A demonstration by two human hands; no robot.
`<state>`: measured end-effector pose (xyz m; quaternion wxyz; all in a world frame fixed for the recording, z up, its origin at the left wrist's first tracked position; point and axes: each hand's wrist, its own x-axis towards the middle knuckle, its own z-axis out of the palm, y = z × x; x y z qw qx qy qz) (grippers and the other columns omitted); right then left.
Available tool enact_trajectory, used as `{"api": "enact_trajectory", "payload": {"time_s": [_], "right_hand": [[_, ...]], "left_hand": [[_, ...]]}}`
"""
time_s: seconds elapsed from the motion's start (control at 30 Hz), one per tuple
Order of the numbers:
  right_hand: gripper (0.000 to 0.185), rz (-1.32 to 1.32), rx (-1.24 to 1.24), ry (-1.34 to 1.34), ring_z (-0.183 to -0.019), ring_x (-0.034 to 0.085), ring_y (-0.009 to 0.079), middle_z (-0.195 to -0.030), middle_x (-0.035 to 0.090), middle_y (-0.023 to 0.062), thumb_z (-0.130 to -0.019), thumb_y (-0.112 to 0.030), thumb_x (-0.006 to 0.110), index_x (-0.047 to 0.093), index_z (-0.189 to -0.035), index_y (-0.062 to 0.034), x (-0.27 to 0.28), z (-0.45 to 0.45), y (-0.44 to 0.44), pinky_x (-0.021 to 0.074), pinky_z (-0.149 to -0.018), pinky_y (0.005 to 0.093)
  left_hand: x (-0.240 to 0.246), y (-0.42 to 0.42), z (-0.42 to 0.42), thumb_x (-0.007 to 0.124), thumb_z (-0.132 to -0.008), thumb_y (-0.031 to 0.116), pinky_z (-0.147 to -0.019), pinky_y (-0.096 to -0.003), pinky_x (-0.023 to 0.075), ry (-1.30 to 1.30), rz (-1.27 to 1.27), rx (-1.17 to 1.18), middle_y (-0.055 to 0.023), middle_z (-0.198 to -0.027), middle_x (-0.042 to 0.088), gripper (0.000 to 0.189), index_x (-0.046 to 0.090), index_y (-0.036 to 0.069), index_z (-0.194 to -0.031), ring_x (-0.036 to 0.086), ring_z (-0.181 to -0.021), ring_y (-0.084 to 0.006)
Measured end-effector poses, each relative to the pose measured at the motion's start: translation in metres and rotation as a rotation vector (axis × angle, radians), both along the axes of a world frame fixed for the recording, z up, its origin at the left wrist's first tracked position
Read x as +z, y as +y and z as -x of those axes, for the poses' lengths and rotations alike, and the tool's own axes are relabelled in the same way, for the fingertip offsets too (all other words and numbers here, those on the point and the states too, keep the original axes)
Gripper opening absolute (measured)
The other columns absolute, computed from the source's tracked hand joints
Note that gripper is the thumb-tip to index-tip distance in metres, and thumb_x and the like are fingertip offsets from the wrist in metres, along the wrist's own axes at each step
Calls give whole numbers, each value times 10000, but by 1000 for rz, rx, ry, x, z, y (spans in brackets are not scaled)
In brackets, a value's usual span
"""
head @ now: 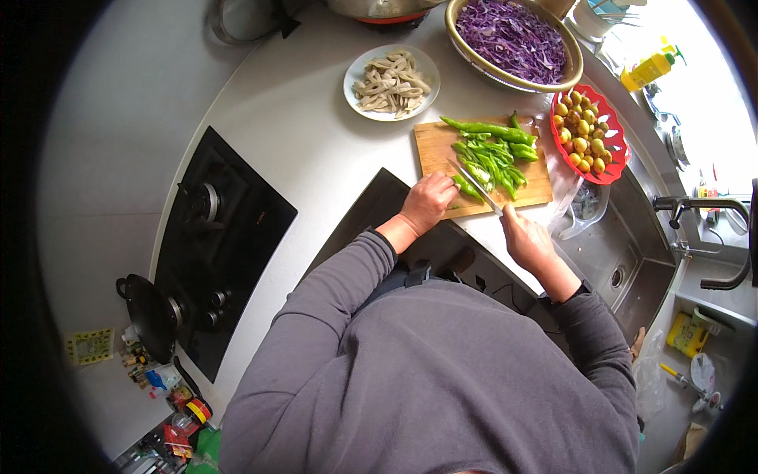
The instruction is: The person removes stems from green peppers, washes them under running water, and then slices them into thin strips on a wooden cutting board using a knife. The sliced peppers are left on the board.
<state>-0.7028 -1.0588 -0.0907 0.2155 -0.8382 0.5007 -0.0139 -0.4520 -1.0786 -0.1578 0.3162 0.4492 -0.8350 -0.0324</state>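
Note:
My right hand (526, 236) grips the handle of a kitchen knife (478, 185), its blade slanting across a wooden cutting board (429, 142). With bent fingers, my left hand (431, 201) holds a piece of green pepper (468, 187) down at the board's near left part, close beside the blade. Sliced green pepper (488, 159) lies in a pile beyond the knife. Whole long green peppers (488, 128) rest along the far side of the board. The left fingertips are partly hidden, so their exact contact with the pepper is hard to see.
Behind the board stand a white plate of pale sliced food (392, 83) and a colander of shredded purple cabbage (512, 44). A red basket (619, 148) of small round fruit sits by the steel sink (592, 255). Leftward are a black gas hob (228, 249) and a wok (148, 320).

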Motion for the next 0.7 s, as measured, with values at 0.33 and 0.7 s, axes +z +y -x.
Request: {"api": "enact_trajectory", "payload": {"time_s": [0.33,0.7], "right_hand": [[148,-9,53,105,-649,654,408,-679,640,211,-942,-146,494,505,-1027,-26,-13,5,-1,508,-593,528],[173,1,46,116,-613,660,385,-672,641,203,-876,-63,509,506,-1039,-3,-20,5,-6,522,-568,499]], "left_hand": [[0,-1,0,615,-707,44,-836,-347,519,32,17,-14,-58,-921,591,91,591,66,-792,595,-939,-240],[-2,-1,-1,615,-742,80,-843,-345,514,60,22,-33,-47,-962,618,93,615,70,-834,603,-953,-230]]}}
